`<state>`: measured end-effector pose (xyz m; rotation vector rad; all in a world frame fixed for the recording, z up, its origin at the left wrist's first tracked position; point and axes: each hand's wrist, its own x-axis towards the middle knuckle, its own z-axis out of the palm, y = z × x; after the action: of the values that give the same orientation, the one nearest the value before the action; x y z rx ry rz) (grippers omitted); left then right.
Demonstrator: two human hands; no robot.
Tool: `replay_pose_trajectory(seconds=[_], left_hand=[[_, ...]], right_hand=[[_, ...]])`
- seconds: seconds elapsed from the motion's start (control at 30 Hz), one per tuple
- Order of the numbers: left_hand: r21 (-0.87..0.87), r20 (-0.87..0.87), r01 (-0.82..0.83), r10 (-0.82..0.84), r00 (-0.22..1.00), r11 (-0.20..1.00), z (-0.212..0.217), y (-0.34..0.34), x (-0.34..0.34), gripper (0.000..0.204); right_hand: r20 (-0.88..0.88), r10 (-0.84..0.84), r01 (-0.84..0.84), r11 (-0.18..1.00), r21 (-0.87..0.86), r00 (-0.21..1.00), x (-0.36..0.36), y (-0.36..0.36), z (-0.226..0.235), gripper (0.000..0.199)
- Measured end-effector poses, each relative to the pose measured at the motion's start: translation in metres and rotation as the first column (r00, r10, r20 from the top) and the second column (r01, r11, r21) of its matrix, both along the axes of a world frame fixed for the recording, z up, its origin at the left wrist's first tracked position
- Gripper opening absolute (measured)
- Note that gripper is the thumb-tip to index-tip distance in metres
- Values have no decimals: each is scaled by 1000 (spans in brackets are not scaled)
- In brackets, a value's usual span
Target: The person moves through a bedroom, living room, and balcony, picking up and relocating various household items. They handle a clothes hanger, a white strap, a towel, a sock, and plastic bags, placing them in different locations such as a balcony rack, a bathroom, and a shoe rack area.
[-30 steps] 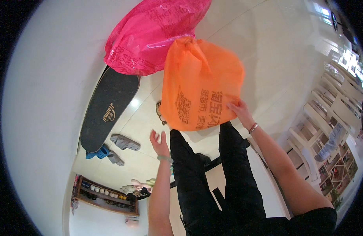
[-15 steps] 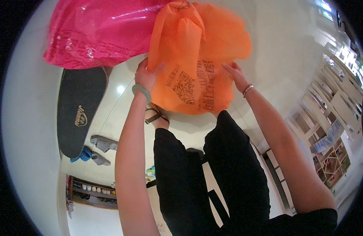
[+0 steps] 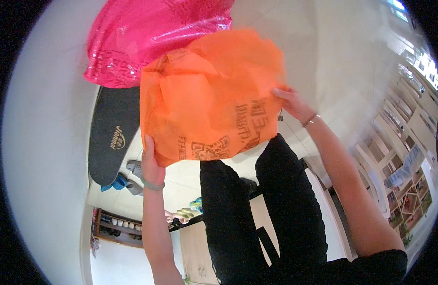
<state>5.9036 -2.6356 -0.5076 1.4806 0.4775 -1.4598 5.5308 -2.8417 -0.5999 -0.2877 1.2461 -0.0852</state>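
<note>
An orange fabric bag (image 3: 200,95) with dark printing spreads out in front of my knees, held between both hands. My left hand (image 3: 152,161) grips its lower left corner, the thumb lying on the front and the fingers hidden behind. On the other side my right hand (image 3: 295,104) pinches the bag's right edge between thumb and fingers. A green bangle circles my left wrist, and a thin bracelet is on my right. Just beyond the orange bag, a shiny pink plastic bag (image 3: 128,42) bulges with contents I cannot see.
A black board (image 3: 105,137) stands or lies along the white wall at left. Grey and blue slippers (image 3: 118,182) sit by its near end. Lower left is a rack with several shoes (image 3: 121,223). White chairs or shelving (image 3: 390,137) line the far right.
The orange bag has swung nearer and opened out wider to the left. My left hand has come down to its lower left corner; my right has shifted slightly right and down.
</note>
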Motion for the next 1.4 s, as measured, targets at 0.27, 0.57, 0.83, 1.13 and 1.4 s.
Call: replay_pose_trajectory(seconds=[0.27, 0.57, 0.83, 1.13, 1.4], left_hand=[[-134, 571, 564, -402, 716, 815, 79, -53, 21, 29], [171, 616, 789, -689, 383, 591, -75, 34, -61, 17], [269, 342, 652, -704, 623, 708, -127, 23, -148, 101], [386, 364, 569, -687, 629, 726, -192, -16, -159, 109], [368, 662, 686, -695, 281, 628, -131, -47, -179, 30]], right_hand=[[98, -132, 161, 886, -436, 986, -37, -102, 150, 37], [-494, 210, -432, 811, -394, 844, -109, -36, 73, 26], [-674, 509, -745, 660, -92, 535, -135, 16, -25, 38], [-842, 161, -829, 345, -440, 514, -111, -3, -28, 36], [-455, 521, -583, 813, 6, 722, 12, 20, 19, 44]])
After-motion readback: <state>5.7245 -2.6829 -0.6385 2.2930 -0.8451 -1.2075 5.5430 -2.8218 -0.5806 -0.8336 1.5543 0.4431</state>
